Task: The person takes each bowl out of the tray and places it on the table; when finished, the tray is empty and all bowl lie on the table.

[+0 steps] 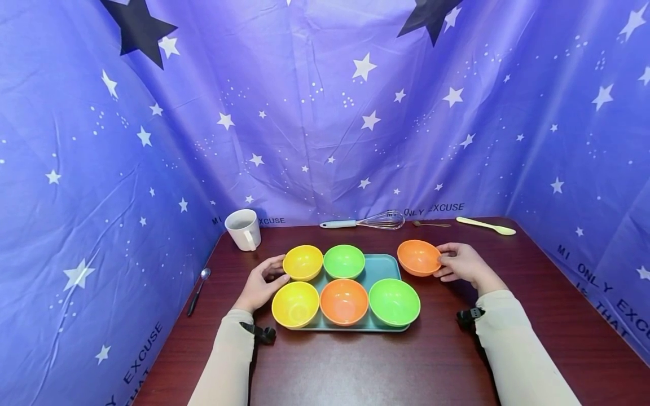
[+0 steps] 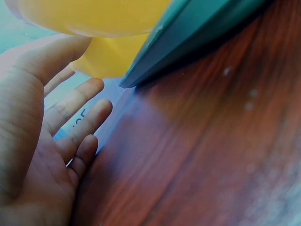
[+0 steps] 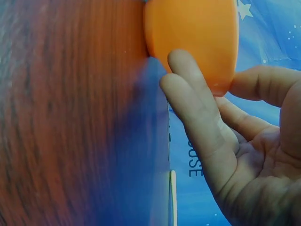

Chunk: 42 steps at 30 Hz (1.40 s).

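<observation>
At the tray's right, my right hand (image 1: pixel 464 264) pinches the side of an orange bowl (image 1: pixel 417 257). In the right wrist view the thumb lies at the rim of that orange bowl (image 3: pixel 193 37), the other fingers along its outside. My left hand (image 1: pixel 263 285) has its fingertips at the left side of the back yellow bowl (image 1: pixel 302 261); the left wrist view shows the fingers (image 2: pixel 75 101) loosely extended. Also on the teal tray (image 1: pixel 382 265) are a front yellow bowl (image 1: pixel 295 305), another orange bowl (image 1: pixel 344 303), a back green bowl (image 1: pixel 344 261) and a front green bowl (image 1: pixel 394 303).
A white mug (image 1: pixel 242 230) stands at the back left, with a dark-handled spoon (image 1: pixel 198 292) near the left edge. Along the back lie a whisk (image 1: pixel 363 221), a small thin spoon (image 1: pixel 430 224) and a pale yellow spoon (image 1: pixel 486 226). Starry curtains (image 1: pixel 315 141) enclose the table.
</observation>
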Each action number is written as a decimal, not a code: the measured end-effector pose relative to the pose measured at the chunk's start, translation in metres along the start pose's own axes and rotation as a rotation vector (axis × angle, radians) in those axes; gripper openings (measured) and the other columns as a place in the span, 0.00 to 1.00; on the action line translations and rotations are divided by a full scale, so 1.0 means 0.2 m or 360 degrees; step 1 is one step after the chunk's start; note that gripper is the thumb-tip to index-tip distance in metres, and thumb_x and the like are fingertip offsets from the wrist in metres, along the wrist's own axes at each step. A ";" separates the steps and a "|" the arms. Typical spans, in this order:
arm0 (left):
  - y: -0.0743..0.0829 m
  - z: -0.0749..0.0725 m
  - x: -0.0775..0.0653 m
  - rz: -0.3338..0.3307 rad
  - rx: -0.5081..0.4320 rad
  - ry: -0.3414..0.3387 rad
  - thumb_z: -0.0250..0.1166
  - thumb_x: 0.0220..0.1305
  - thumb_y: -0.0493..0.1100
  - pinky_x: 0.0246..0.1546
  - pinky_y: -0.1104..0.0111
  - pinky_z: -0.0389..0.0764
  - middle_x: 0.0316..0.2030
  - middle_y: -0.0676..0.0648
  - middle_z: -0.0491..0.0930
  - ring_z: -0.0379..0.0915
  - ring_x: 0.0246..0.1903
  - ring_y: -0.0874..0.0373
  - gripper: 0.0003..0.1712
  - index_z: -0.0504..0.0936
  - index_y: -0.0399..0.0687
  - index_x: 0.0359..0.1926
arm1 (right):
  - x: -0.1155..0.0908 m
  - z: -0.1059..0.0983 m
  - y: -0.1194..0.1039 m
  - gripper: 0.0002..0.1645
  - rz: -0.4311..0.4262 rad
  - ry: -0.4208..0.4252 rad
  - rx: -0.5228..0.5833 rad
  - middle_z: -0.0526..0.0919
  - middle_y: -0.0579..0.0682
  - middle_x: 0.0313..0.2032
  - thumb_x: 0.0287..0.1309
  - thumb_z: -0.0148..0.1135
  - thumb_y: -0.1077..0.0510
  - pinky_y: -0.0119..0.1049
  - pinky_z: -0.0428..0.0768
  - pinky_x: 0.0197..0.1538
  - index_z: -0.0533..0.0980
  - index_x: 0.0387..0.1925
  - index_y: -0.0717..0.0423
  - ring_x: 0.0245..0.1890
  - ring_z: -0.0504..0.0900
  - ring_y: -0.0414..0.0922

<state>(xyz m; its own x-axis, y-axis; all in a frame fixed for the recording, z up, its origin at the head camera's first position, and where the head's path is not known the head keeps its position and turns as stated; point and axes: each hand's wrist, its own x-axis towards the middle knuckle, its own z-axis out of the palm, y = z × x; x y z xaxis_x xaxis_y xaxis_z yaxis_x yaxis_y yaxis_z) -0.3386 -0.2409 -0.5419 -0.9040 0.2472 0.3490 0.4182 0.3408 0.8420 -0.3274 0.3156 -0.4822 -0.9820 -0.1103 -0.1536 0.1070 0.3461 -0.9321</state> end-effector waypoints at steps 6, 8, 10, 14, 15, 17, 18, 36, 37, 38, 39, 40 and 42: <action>0.01 0.00 0.00 -0.0005 -0.0024 -0.0002 0.75 0.67 0.43 0.51 0.53 0.75 0.55 0.41 0.86 0.82 0.55 0.44 0.32 0.77 0.48 0.70 | -0.01 0.00 0.01 0.32 0.0020 -0.0096 0.0010 0.84 0.63 0.44 0.75 0.53 0.66 0.52 0.88 0.40 0.58 0.72 0.77 0.38 0.91 0.59; 0.01 0.00 0.00 -0.0012 -0.0026 -0.0004 0.75 0.67 0.43 0.51 0.53 0.74 0.55 0.42 0.86 0.82 0.55 0.45 0.32 0.77 0.49 0.70 | -0.01 0.00 0.01 0.32 0.0026 -0.0122 0.0015 0.83 0.64 0.46 0.75 0.53 0.66 0.53 0.88 0.40 0.57 0.73 0.77 0.39 0.90 0.60; 0.01 0.00 0.00 -0.0023 -0.0029 -0.0004 0.75 0.67 0.43 0.51 0.53 0.74 0.55 0.43 0.86 0.82 0.55 0.45 0.32 0.77 0.50 0.70 | -0.01 0.00 0.01 0.33 0.0029 -0.0133 0.0014 0.83 0.65 0.47 0.75 0.53 0.65 0.53 0.88 0.40 0.56 0.73 0.77 0.40 0.90 0.59; 0.01 0.01 0.00 -0.0036 -0.0041 0.0002 0.75 0.67 0.41 0.52 0.51 0.74 0.55 0.41 0.85 0.82 0.55 0.44 0.32 0.77 0.49 0.70 | -0.02 0.00 0.00 0.33 0.0026 -0.0143 0.0024 0.83 0.65 0.48 0.74 0.54 0.65 0.52 0.88 0.41 0.57 0.73 0.77 0.40 0.91 0.58; 0.01 0.01 0.00 -0.0036 -0.0043 0.0006 0.74 0.67 0.40 0.52 0.49 0.74 0.55 0.40 0.85 0.82 0.55 0.42 0.32 0.77 0.47 0.70 | -0.02 0.00 -0.01 0.33 0.0028 -0.0142 0.0024 0.83 0.65 0.48 0.74 0.54 0.65 0.52 0.88 0.41 0.57 0.73 0.77 0.40 0.91 0.57; 0.01 0.01 0.00 -0.0027 -0.0042 0.0011 0.74 0.67 0.37 0.52 0.46 0.73 0.55 0.36 0.84 0.81 0.55 0.38 0.32 0.76 0.43 0.70 | -0.02 0.00 -0.02 0.34 0.0031 -0.0145 0.0031 0.83 0.65 0.48 0.74 0.55 0.65 0.52 0.88 0.41 0.57 0.73 0.77 0.40 0.91 0.58; 0.01 0.02 0.00 -0.0025 -0.0039 0.0013 0.73 0.67 0.37 0.52 0.44 0.73 0.55 0.35 0.84 0.80 0.55 0.36 0.32 0.75 0.41 0.70 | -0.03 0.00 -0.02 0.34 0.0023 -0.0155 0.0030 0.82 0.65 0.48 0.73 0.55 0.65 0.52 0.88 0.41 0.57 0.73 0.77 0.40 0.91 0.58; 0.18 0.01 -0.03 0.0038 -0.0107 -0.0012 0.72 0.67 0.33 0.51 0.40 0.74 0.54 0.26 0.82 0.79 0.54 0.29 0.33 0.73 0.30 0.70 | -0.03 0.01 -0.03 0.34 0.0039 -0.0143 -0.0018 0.82 0.68 0.51 0.74 0.57 0.62 0.50 0.88 0.40 0.58 0.73 0.75 0.44 0.90 0.59; 0.18 0.01 -0.03 0.0034 -0.0104 -0.0011 0.72 0.67 0.33 0.52 0.41 0.74 0.54 0.27 0.82 0.79 0.54 0.29 0.33 0.73 0.30 0.70 | -0.03 0.00 -0.03 0.35 0.0036 -0.0136 -0.0033 0.81 0.69 0.53 0.74 0.58 0.61 0.51 0.88 0.41 0.58 0.73 0.75 0.44 0.90 0.60; 0.18 0.01 -0.03 0.0030 -0.0102 -0.0008 0.72 0.67 0.33 0.52 0.41 0.74 0.54 0.27 0.82 0.79 0.54 0.29 0.33 0.73 0.31 0.70 | -0.03 0.00 -0.03 0.34 0.0034 -0.0119 -0.0045 0.81 0.70 0.54 0.75 0.58 0.61 0.51 0.88 0.41 0.59 0.73 0.74 0.45 0.89 0.60; 0.18 0.01 -0.03 0.0026 -0.0102 -0.0005 0.72 0.67 0.34 0.52 0.41 0.74 0.54 0.27 0.82 0.79 0.54 0.29 0.33 0.73 0.31 0.70 | -0.04 0.00 -0.03 0.34 0.0022 -0.0102 -0.0063 0.80 0.72 0.55 0.75 0.59 0.60 0.51 0.88 0.41 0.60 0.72 0.74 0.46 0.89 0.60; 0.18 0.01 -0.03 0.0020 -0.0098 -0.0001 0.72 0.67 0.34 0.52 0.42 0.74 0.54 0.27 0.82 0.79 0.54 0.29 0.33 0.73 0.31 0.70 | -0.04 0.00 -0.04 0.34 0.0007 -0.0076 -0.0084 0.79 0.73 0.56 0.75 0.59 0.60 0.51 0.88 0.41 0.61 0.72 0.74 0.46 0.89 0.61; 0.18 0.01 -0.04 0.0010 -0.0099 0.0006 0.72 0.67 0.34 0.52 0.43 0.74 0.54 0.28 0.82 0.79 0.54 0.30 0.33 0.73 0.32 0.70 | -0.05 -0.01 -0.05 0.33 -0.0049 -0.0016 -0.0132 0.77 0.75 0.58 0.76 0.59 0.60 0.50 0.88 0.41 0.62 0.72 0.74 0.48 0.88 0.62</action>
<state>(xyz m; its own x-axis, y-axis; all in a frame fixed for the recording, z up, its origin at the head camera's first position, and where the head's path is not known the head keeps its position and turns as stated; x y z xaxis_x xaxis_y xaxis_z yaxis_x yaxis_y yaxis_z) -0.3171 -0.2290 -0.5157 -0.9016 0.2460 0.3558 0.4178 0.2822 0.8636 -0.3193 0.3153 -0.4708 -0.9830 -0.1311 -0.1289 0.0630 0.4184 -0.9061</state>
